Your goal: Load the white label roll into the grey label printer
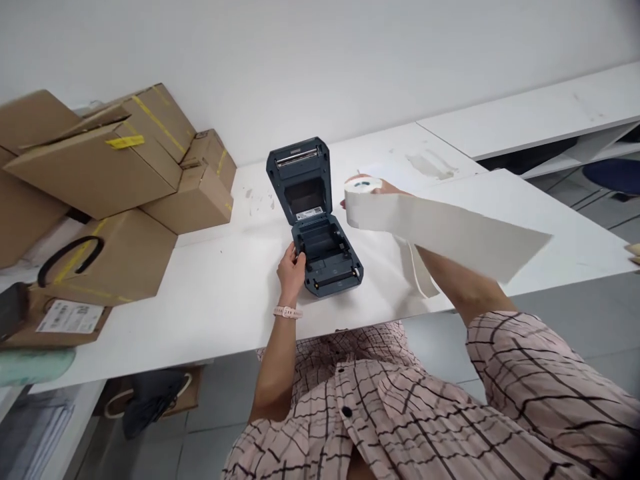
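Note:
A dark label printer [327,257] stands on the white table with its lid [300,177] raised, so its inner bay and rollers show. My left hand [291,270] grips the printer's left side, thumb on the rim and fingers along the outer wall. To the right of the printer, my right hand [385,185] holds a roll of white label paper [370,207] above the table. A long loose strip [465,230] runs from the roll to the right, across my forearm. Part of my right hand is hidden behind the roll.
Several cardboard boxes [100,173] are stacked at the left, one with a black strap [70,257]. The white table [215,280] meets a wall at the back. A long shelf unit [550,130] and a dark blue stool seat [613,175] are at the right.

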### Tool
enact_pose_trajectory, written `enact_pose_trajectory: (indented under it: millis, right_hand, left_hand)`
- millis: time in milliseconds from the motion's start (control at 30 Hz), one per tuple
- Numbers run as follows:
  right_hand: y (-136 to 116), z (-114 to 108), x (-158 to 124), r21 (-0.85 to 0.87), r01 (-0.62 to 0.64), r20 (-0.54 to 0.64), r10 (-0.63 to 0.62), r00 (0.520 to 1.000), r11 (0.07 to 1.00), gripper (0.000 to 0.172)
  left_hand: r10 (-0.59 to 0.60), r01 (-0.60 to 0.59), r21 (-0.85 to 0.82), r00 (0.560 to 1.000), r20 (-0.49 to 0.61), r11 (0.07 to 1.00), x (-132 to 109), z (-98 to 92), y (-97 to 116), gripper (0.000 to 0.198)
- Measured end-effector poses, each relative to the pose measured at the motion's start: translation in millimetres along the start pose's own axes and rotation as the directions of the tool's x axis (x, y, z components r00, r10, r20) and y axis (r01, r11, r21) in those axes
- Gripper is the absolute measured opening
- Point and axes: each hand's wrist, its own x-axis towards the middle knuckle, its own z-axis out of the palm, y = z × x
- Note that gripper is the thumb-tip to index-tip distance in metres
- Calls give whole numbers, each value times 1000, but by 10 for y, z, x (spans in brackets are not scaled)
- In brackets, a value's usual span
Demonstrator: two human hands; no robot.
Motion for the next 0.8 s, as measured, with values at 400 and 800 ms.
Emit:
enact_pose_trajectory:
  millis: [400, 800]
  right_hand:
    - [-336, 1024, 729, -672, 205, 501, 232, 834, 712, 76]
    - [-85, 1278, -565, -636, 218, 251, -68, 965, 740, 55]
  left_hand:
    - [8, -10, 121, 1000, 10, 993, -21, -30, 130, 52]
    - [-9, 9, 57, 1000, -3, 998, -60, -5, 108, 56]
